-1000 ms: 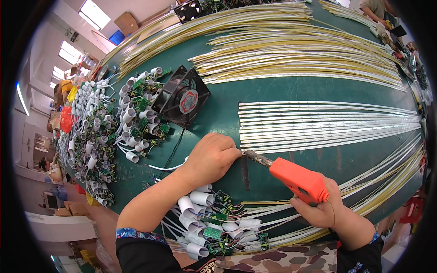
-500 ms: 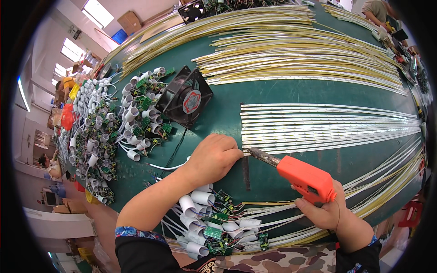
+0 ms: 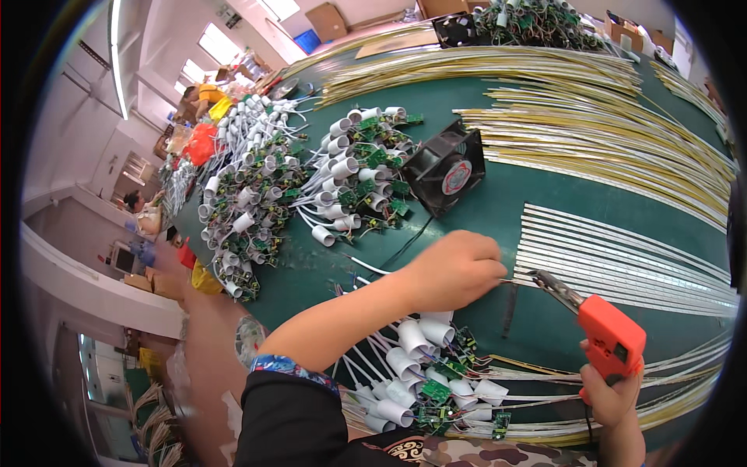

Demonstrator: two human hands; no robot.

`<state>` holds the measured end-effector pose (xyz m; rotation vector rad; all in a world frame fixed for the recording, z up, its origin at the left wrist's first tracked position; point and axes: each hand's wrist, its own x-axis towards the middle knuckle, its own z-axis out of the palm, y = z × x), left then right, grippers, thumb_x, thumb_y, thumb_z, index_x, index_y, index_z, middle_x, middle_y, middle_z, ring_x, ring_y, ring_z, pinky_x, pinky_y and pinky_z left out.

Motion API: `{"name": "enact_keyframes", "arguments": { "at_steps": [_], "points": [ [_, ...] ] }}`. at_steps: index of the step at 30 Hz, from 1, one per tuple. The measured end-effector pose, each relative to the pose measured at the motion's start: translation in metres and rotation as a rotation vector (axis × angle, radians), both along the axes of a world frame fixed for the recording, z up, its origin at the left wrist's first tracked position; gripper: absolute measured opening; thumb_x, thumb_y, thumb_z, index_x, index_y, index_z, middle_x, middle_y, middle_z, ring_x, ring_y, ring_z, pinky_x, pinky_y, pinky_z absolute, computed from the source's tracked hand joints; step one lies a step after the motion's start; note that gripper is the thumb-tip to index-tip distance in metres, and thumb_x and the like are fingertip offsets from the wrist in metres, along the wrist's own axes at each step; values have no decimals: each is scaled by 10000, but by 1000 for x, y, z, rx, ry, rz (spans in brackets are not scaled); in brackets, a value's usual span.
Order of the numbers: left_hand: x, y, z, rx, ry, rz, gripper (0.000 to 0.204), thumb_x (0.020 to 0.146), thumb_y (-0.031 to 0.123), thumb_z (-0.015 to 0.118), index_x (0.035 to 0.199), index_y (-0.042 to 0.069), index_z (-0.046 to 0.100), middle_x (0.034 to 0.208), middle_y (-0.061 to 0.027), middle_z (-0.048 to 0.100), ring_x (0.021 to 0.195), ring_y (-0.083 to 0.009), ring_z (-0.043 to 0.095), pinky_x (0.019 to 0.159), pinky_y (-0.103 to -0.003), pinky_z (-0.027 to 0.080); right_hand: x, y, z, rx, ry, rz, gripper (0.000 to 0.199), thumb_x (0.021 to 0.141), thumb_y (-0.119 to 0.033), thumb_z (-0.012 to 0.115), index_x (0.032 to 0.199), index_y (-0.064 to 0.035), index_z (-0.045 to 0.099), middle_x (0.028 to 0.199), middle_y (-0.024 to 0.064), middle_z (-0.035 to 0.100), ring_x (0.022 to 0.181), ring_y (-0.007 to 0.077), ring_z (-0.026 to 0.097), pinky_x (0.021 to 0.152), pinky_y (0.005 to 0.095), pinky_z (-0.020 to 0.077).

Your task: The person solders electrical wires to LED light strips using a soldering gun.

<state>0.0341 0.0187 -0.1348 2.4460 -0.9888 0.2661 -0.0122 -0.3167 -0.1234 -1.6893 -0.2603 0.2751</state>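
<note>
Partly hidden, left hand (image 3: pixel 457 271): blurred; thumb and fingertips overlap in this view, so what lies between them, if anything, cannot be made out. A thin line (image 3: pixel 507 282) shows just beside the tips; its kind is unclear.
Partly hidden, soldering gun (image 3: pixel 612 338): lower grip covered by the right hand (image 3: pixel 612 398); a dark cord (image 3: pixel 589 412) hangs below and is lost low in the view.
Cut off: right forearm (image 3: pixel 622 445), at the lower rim; far ends of the silver strips (image 3: pixel 661 284), which run into the dark fisheye edge.
Hard to make out: whether the metal tip (image 3: pixel 537 275) touches a strip or sits just above it.
Gun position: above the green table (image 3: pixel 490 194), to the right of the left hand, tip at the near left corner of the strip row.
Gun axis: diagonal; barrel and tip toward upper left, grip toward lower right.
Strip axis: side by side, left to right, sloping down toward the right; left ends roughly in line.
Left fingers: curled in together, tips near the strip ends.
Right fingers: wrapped round the orange grip, clamped on it.
Surroundings: black fan (image 3: pixel 455 177) beyond the left hand; pile of white tubes (image 3: pixel 414 339) and green circuit boards (image 3: pixel 436 391) nearer the body; dark bar (image 3: pixel 510 311) on the table between left hand and gun.
</note>
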Motion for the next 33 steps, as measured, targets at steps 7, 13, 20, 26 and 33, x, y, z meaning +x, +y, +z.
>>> {"name": "enact_keyframes", "arguments": {
  "at_steps": [7,13,20,26,33],
  "points": [
    [-87,143,19,-17,-196,754,241,763,60,757,986,41,667,970,-133,643,880,-312,641,772,-386,515,0,-3,-3,44,50,-73,568,777,-43,664,1320,26,510,1122,113,657,1044,194,621,937,352,476],
    [-95,150,-14,167,-226,874,308,748,126,785,1008,29,650,1008,-142,637,953,-348,615,818,-416,504,-1,-2,3,9,14,1,567,781,-77,682,1316,16,518,1115,109,660,1027,183,619,924,347,477],
    [-92,158,-4,190,-214,886,283,771,60,737,1038,21,651,960,-151,657,911,-343,635,811,-408,499,2,-1,5,79,4,-55,525,764,-60,662,1270,30,551,1083,120,675,956,181,639,867,341,502],
    [-80,84,63,-901,302,520,316,888,-4,638,1199,3,577,994,-70,624,946,-183,644,830,-336,517,13,-18,9,444,-7,-78,400,970,-263,613,1239,26,549,1108,186,672,841,195,676,674,320,566],
    [-31,-24,58,-1281,1284,-67,225,989,178,592,1149,30,535,1013,-134,657,860,-228,674,776,-354,543,26,10,-6,194,-206,36,657,833,60,711,1415,-25,419,1185,114,641,1084,180,637,961,343,515]
  ]
}}
